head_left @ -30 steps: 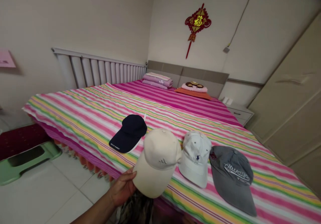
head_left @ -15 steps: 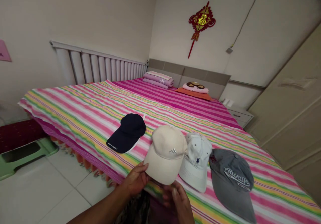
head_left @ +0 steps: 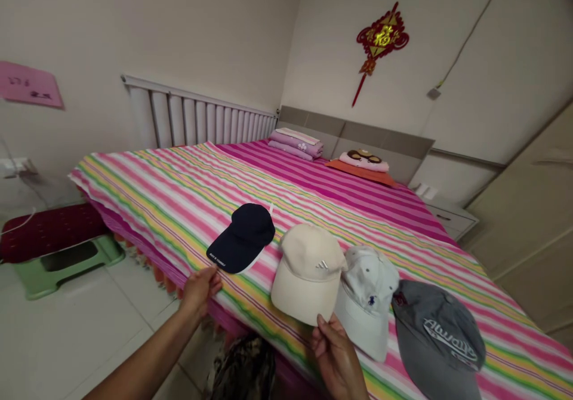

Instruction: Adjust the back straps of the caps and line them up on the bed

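Four caps lie in a row across the striped bedspread (head_left: 179,191). A navy cap (head_left: 244,239) is leftmost, then a cream cap (head_left: 308,274) with a small logo, a white cap (head_left: 369,301) and a grey cap (head_left: 436,340) with white lettering. My left hand (head_left: 200,289) is at the bed's edge, just below the navy cap's brim, holding nothing. My right hand (head_left: 335,352) is at the front of the cream cap's brim, beside the white cap. Its fingertips reach the brim but hold nothing that I can see.
A patterned garment (head_left: 244,367) shows at the bottom of the view. Pillows (head_left: 295,143) and a headboard (head_left: 356,140) stand at the far end. A radiator (head_left: 197,116) runs along the left wall, above a green stool (head_left: 62,262). A wardrobe (head_left: 523,209) stands to the right.
The cream cap has left my hands and lies on the bed. My left hand has moved left to the bed's edge. The whole view has shifted as my head turned.
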`<state>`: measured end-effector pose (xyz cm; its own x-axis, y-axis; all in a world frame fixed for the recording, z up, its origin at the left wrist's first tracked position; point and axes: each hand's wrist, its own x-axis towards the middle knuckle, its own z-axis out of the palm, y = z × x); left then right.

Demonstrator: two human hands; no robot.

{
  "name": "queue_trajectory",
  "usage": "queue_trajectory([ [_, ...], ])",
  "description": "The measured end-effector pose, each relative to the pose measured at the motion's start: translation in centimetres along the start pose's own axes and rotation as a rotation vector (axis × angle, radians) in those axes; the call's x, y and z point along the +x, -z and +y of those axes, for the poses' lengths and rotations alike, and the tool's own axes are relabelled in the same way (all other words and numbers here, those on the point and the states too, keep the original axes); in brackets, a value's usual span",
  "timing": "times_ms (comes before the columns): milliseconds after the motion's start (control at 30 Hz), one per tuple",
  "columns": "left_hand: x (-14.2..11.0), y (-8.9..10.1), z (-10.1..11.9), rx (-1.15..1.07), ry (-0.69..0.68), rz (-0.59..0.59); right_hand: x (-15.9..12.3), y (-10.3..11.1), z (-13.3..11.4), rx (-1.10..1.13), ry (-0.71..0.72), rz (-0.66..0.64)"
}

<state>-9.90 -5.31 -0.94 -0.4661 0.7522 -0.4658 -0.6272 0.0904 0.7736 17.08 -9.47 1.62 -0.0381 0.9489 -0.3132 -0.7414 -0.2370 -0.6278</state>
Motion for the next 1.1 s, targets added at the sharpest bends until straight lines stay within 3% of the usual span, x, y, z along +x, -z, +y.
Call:
queue_trajectory([
  [100, 1.8, 0.5, 1.5, 0.006, 0.119, 0.005, 0.0, 0.1, -0.1, 0.016, 0.008, 0.021],
  [267, 2.8, -1.3, 1.9, -0.061, 0.21, -0.059, 0.2, -0.3, -0.2, 0.001, 0.003, 0.032],
  [433, 3.5, -2.0, 3.5, -0.195, 0.132, -0.138, 0.5, -0.9, -0.3, -0.008, 0.004, 0.039],
  [633, 5.6, -0.8, 7.3, -0.297, -0.005, -0.211, 2.6, -3.4, 0.2, -0.044, -0.02, -0.028],
  [733, 7.0, 0.1, 8.2, -0.242, -0.046, -0.137, 4.5, -5.9, 0.8, -0.047, -0.028, -0.07],
  [867, 8.2, 1.4, 7.7, -0.133, -0.061, -0.018, 7.3, -8.5, 3.4, -0.045, -0.073, -0.08],
  [1000, 8.2, 1.9, 6.7, -0.042, -0.153, 0.129, 9.2, -8.7, 7.0, -0.085, -0.178, 0.008],
  [1100, 7.9, 1.9, 6.4, -0.004, -0.24, 0.208, 9.6, -7.9, 8.5, -0.14, -0.228, 0.047],
])
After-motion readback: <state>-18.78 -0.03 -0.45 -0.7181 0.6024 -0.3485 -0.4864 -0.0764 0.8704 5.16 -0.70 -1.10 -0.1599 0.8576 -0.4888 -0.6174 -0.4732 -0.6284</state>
